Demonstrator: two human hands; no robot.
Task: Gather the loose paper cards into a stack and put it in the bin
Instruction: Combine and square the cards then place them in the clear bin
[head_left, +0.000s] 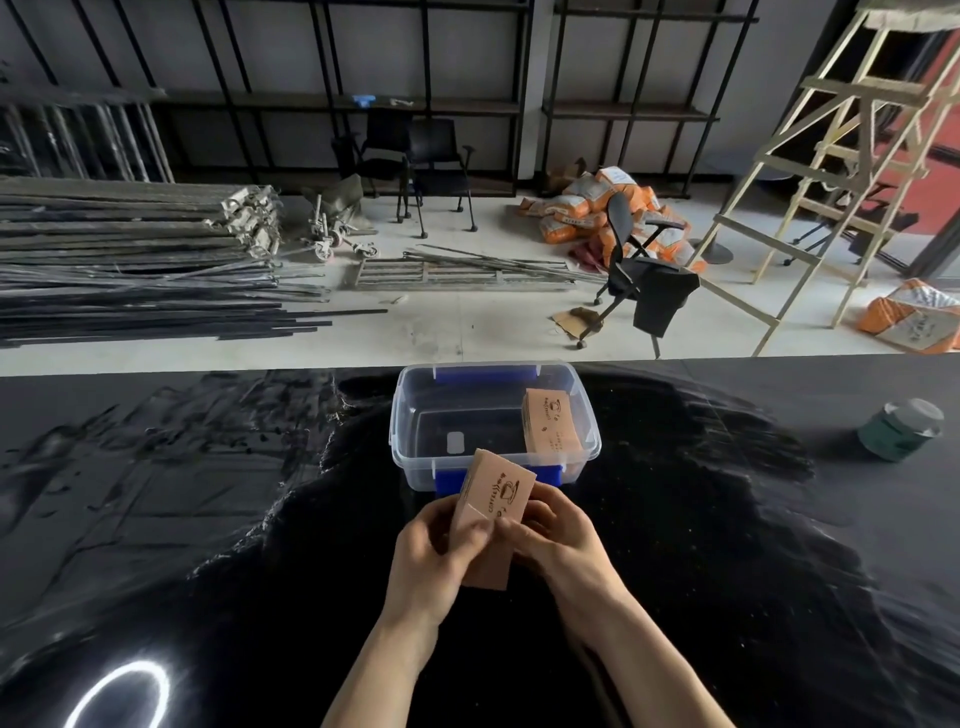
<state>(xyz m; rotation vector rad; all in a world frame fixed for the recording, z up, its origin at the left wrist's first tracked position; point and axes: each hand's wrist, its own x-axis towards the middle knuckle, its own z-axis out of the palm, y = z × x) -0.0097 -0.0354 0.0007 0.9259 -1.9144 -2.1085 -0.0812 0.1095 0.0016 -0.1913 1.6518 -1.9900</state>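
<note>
A stack of brown paper cards (493, 499) with a printed coffee-cup mark is held upright and tilted, just in front of the bin. My left hand (431, 551) grips its left side, thumb across the lower face. My right hand (556, 540) holds its right edge. The clear plastic bin (410, 415) with blue latches stands on the black table behind the hands. Inside it, at the right, another stack of brown cards (553, 421) leans against the wall.
The glossy black table (208, 519) spreads wide on both sides. A dark green roll (901, 428) lies at the far right. Beyond the table's far edge are the floor, metal bars, office chairs and a wooden ladder.
</note>
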